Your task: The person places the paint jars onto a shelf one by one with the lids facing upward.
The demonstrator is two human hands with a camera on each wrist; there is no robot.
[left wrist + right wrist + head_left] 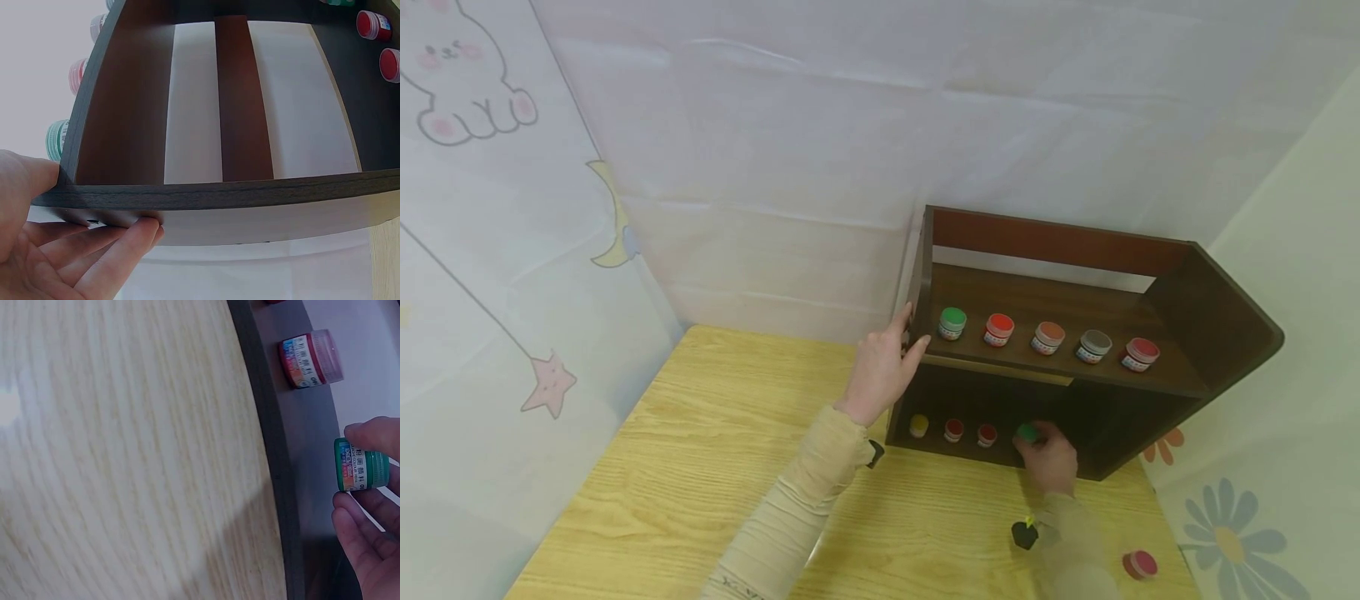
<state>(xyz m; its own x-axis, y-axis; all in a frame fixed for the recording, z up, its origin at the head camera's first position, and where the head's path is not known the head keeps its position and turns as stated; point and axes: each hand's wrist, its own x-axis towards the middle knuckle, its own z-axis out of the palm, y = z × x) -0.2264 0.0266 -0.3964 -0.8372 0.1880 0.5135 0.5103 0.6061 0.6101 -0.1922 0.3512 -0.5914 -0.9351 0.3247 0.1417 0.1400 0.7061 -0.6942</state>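
A dark brown two-level wooden shelf (pixel 1060 237) stands on the table by the back wall. My left hand (pixel 880 371) grips its left side panel (pixel 237 192), thumb at the front edge and fingers against the outer face. Inside the lower level, my right hand (pixel 1051 460) pinches a small green paint jar (pixel 361 465) between thumb and fingers, at the lower board. A row to its left holds a yellow jar (pixel 918 426), a dark red jar (pixel 953 430) and another dark red jar (pixel 987 435). Whether the green jar touches the board, I cannot tell.
Along the upper level sit several jars: green (pixel 952 323), red (pixel 999 330), orange-brown (pixel 1047 337), grey (pixel 1093 346) and crimson (pixel 1140 354). On the wooden table (pixel 700 417), a pinkish-red jar (pixel 1141 564) lies near the right edge. Printed cloth covers the walls.
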